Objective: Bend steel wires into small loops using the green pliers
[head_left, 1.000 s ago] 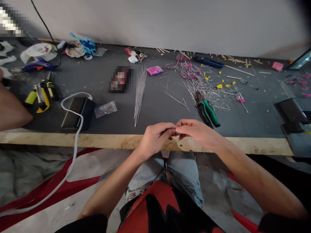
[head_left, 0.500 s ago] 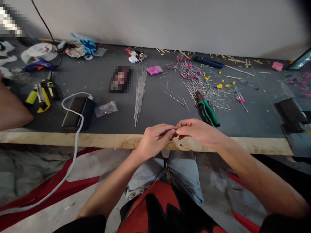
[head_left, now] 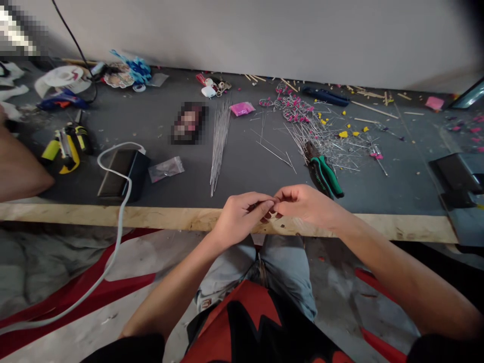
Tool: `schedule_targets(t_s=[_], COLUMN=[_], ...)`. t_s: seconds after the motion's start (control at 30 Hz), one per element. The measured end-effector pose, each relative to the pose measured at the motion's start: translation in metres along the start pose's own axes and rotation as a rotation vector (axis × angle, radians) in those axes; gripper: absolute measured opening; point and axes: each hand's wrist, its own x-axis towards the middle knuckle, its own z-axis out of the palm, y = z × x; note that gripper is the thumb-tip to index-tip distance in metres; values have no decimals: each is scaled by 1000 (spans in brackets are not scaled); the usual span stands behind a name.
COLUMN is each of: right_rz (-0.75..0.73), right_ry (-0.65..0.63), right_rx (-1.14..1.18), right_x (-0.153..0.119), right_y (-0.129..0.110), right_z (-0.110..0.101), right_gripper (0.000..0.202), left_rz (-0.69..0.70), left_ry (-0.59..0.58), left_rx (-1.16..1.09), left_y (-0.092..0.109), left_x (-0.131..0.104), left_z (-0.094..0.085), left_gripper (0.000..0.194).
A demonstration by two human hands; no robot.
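Observation:
My left hand [head_left: 244,214] and my right hand [head_left: 302,204] meet over the table's wooden front edge, fingertips pinched together. Whatever lies between the fingers is too small or too hidden to name. Beyond my left hand is a bundle of thin straight metal wires [head_left: 220,146]. Green-handled pliers [head_left: 325,174] rest just past my right hand, their jaws against a heap of wire pieces [head_left: 302,118] with pink bits on them. A few loose wires [head_left: 274,151] lie between the bundle and the heap.
A black box [head_left: 123,174] with a white cable stands at left, near a small clear bag [head_left: 166,169] and yellow-handled tools [head_left: 68,148]. A pink packet [head_left: 242,109] lies behind the wires. Another person's arm [head_left: 20,166] reaches in at far left. A black device [head_left: 456,179] sits at right.
Both hands stay in nearly the same place, with only a slight shift of the fingers. The whole view has moved a little.

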Motion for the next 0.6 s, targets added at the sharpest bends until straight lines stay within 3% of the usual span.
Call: schedule_targets(t_s=[0.13,0.3,0.6], right_rz=[-51,-66,-60], right_ry=[80,120,141], right_rx=[-183,-235,-360], right_x=[-4,-6,-4], right_y=[-4,-4,-4], right_z=[3,6,6], right_gripper=[14,18,19], left_rz=[-76,-124,-160], left_ry=[-4,-3,1], left_rx=[-134,-196,15], left_y=[-2,-6,0], left_x=[1,1,1], left_z=[1,2,1], left_gripper=[20,21,24])
